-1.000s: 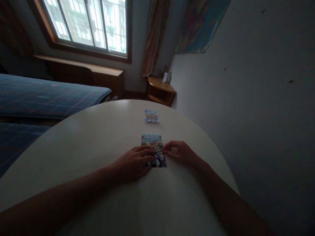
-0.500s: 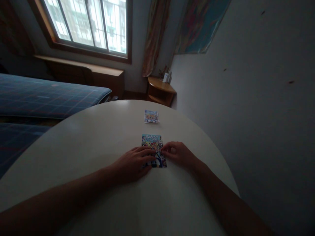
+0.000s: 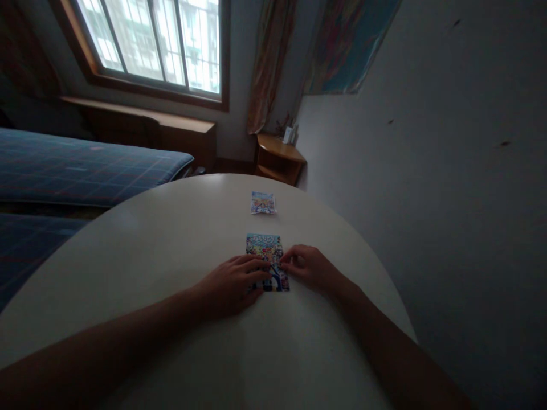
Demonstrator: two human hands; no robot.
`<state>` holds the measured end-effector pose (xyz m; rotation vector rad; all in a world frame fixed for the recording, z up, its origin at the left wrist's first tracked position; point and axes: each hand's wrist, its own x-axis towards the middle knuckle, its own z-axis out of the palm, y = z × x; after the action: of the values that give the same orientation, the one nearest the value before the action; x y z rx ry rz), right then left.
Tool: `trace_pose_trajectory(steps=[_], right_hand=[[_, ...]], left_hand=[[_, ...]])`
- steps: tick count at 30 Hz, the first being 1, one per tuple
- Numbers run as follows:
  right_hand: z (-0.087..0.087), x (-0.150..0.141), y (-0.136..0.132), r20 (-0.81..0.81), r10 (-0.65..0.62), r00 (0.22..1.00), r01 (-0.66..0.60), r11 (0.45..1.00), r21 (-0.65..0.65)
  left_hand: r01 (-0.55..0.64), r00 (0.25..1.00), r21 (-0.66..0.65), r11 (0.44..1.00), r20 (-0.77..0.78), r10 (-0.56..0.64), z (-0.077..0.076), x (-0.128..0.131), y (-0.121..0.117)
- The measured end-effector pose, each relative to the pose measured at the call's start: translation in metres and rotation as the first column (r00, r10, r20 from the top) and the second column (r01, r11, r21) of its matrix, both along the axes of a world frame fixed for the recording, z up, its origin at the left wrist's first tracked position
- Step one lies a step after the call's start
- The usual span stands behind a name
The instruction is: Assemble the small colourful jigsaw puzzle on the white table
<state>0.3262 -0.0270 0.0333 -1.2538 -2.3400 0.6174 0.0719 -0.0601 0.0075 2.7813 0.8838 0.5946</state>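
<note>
A rectangular, densely coloured picture sheet (image 3: 264, 244) lies flat on the white table in front of me; whether it is one piece or several I cannot tell. Across its lower left part rests my left hand (image 3: 234, 285), palm down, with the fingers stretched out over the print. My right hand (image 3: 311, 267) is at the sheet's right edge, thumb and fingertips pinched together there. Anything between those fingertips is too small to make out. Beyond the sheet lies a smaller picture (image 3: 262, 203) with similar colours, its near edge slightly raised.
The round white table (image 3: 179, 228) fills the foreground, with a wall (image 3: 448, 199) close on its right. A blue checked mattress (image 3: 85, 165) is on the left. Past the far edge stand a corner shelf (image 3: 280, 147) and a window (image 3: 154, 45).
Almost nothing differs. My right hand's fingers have shifted very slightly at the sheet's edge, while the left hand and both pictures stay in place.
</note>
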Motion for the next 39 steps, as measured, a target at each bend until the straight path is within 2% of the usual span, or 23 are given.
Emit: trace_pose_trajectory(steps=[17,22,25,30,35,39], right_hand=[[-0.008,0.001,0.004,-0.014,0.037,0.999,-0.037,0.999,0.028],[-0.008,0.002,0.005,0.016,0.044,0.999,-0.045,0.992,0.120],[-0.009,0.003,0.005,0.042,0.067,0.997,-0.073,0.985,0.159],[-0.013,0.004,0.006,0.174,0.102,0.979,-0.124,0.985,0.117],[-0.012,0.004,0.004,0.230,0.127,0.965,-0.148,0.986,0.074],[-0.010,0.003,-0.001,0.232,0.151,0.961,-0.175,0.981,0.085]], left_hand=[[0.007,0.999,0.001,1.000,0.031,-0.007,0.000,0.000,0.000],[0.011,0.997,-0.012,1.000,0.074,-0.010,0.002,0.001,0.000],[-0.071,0.991,-0.028,0.997,0.112,0.073,0.002,0.001,0.001],[-0.240,0.968,-0.021,0.970,0.071,0.241,-0.002,-0.005,0.006],[-0.311,0.950,-0.006,0.950,-0.024,0.311,0.000,-0.014,0.016],[-0.293,0.954,-0.011,0.956,-0.064,0.292,-0.001,-0.021,0.023]])
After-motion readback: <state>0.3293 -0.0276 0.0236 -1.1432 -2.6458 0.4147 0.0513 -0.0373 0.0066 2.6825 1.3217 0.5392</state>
